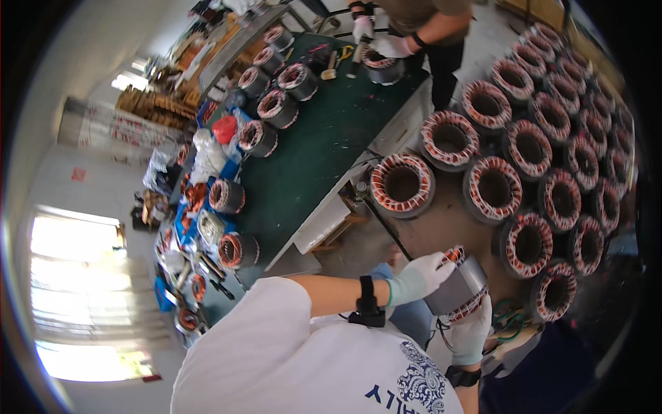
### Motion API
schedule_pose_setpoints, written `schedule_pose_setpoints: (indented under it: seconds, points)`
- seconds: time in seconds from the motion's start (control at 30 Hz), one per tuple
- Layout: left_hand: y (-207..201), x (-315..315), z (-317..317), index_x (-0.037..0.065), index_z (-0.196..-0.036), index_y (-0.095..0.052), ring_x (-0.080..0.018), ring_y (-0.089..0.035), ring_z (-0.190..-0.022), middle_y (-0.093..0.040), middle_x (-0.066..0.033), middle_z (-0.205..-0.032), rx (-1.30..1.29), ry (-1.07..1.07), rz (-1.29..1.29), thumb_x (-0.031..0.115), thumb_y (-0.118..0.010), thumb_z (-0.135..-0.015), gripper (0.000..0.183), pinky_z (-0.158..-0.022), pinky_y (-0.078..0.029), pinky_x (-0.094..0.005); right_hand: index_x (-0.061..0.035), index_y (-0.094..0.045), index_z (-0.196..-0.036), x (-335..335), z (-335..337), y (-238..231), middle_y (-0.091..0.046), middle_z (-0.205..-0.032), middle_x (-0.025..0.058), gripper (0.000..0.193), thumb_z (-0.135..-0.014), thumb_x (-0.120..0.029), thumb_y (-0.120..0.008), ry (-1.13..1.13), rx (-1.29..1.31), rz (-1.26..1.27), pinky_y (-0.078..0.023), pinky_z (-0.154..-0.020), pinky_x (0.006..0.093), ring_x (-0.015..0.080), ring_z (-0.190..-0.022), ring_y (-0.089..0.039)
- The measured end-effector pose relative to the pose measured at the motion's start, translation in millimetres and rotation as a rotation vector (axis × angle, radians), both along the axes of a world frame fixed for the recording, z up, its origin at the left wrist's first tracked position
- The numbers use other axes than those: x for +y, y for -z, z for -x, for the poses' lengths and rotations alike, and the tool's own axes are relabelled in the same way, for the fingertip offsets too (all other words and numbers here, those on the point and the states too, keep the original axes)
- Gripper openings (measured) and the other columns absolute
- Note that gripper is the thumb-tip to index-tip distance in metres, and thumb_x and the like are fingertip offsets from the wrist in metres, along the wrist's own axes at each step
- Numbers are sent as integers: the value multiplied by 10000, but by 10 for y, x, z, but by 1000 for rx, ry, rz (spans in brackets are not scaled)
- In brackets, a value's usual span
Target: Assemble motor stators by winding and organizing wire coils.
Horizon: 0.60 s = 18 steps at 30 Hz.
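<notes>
A motor stator (456,287) with a grey metal body and orange-red copper windings laced in white is tilted between my two gloved hands. My left hand (420,277) is closed on its upper end, at the winding edge. Against the lower winding end, my right hand (470,331) holds it from beneath; some of those fingers are hidden by the stator. Thin dark leads (443,330) hang from the lower end beside my right hand. Nearest to the held piece stands another stator (402,185), upright on the brown surface.
Rows of upright stators (494,189) fill the right side. On the green workbench (310,159) several stators lie along the far left edge, near bags and tools (207,265). At the bench's far end, a co-worker's gloved hands (392,46) are at a stator (383,69), with a mallet (329,67) close by.
</notes>
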<state>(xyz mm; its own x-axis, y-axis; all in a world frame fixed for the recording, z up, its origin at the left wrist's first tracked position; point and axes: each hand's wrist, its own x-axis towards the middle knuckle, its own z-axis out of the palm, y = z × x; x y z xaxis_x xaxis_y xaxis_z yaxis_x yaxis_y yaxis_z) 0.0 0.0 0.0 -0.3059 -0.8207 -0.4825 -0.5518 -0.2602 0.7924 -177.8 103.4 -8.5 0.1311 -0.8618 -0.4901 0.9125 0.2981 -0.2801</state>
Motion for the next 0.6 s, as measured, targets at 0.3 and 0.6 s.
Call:
schedule_pose_setpoints:
  seconds: [0.3,0.6]
  points:
    - [-708,70,-1129,43,-1125,-628,-364,-696,-830,-688,-205,-840,121,62,-92,390,-543,-1018,373,-717,-533,-453,-4,-423,-1441,-181,-1030,-1230,-544,-1386,147,468,-988,-22,-538,-341,935,128,-504,-1049,419,272,-1253,-572]
    - [19,33,-3357,52,-1095,-584,-341,-663,-879,-621,-166,-960,10,-196,54,124,-587,-920,189,-724,-545,-436,30,-489,-1421,-1164,-2926,-633,-589,-1353,113,443,-978,28,-500,-902,1026,454,-480,-1047,353,219,-1211,-602]
